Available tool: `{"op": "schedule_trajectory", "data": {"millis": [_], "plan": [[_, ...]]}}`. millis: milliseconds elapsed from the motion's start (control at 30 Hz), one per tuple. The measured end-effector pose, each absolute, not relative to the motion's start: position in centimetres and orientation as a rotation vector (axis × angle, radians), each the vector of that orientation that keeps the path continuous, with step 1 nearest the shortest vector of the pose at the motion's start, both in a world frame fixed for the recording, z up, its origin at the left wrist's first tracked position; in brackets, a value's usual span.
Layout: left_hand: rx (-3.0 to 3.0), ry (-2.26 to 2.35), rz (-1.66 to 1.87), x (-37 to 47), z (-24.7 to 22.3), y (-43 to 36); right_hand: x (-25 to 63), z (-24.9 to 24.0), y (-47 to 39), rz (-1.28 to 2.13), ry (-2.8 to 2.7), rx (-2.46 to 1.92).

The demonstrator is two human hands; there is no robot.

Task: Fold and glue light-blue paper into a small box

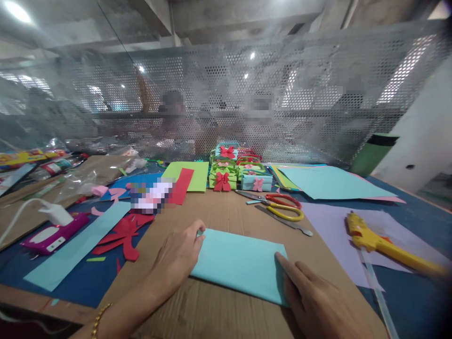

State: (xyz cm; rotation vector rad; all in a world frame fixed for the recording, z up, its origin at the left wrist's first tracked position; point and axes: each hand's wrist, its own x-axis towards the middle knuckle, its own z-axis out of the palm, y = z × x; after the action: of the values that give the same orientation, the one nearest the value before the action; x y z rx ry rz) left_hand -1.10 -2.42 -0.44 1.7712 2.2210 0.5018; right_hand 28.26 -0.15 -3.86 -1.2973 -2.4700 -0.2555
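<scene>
A folded light blue sheet of paper (240,263) lies on the brown cardboard in front of me, its fold towards me. My left hand (181,247) grips its left end, with thumb and fingers closed at the far left corner. At the right end my right hand (318,294) holds the edge, the index finger stretched along the top surface and the other fingers curled; its thumb is hidden. Beyond the paper lie scissors (284,207) with red and yellow handles and a metal blade-like tool (291,222).
Small paper bags with bows (226,181) stand at the back centre. On the right are stacked coloured sheets (346,181) and a yellow glue gun (370,238) on lilac paper. To the left lie red scraps (122,235), a light blue strip (79,247) and a purple power strip (58,233).
</scene>
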Motion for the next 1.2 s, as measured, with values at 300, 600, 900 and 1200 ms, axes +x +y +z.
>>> {"op": "schedule_trajectory", "data": {"millis": [300, 600, 900, 1200], "plan": [[1.878, 2.183, 0.42, -1.4, -1.1, -2.3, 26.5, -3.2, -1.2, -0.277, -2.453, -1.539], [1.882, 2.228, 0.305, -1.0, -0.6, -2.5, 25.7, -1.8, -1.9, -0.1, -2.493, -1.722], [2.178, 2.448, 0.114, 0.0, -1.9, -4.5, 25.8, -2.1, -2.0, -0.148, -2.481, -1.652], [2.46, 2.495, 0.123, 0.3, -3.3, -4.8, 25.9, -2.5, -1.9, -0.173, -2.455, -1.633]]}}
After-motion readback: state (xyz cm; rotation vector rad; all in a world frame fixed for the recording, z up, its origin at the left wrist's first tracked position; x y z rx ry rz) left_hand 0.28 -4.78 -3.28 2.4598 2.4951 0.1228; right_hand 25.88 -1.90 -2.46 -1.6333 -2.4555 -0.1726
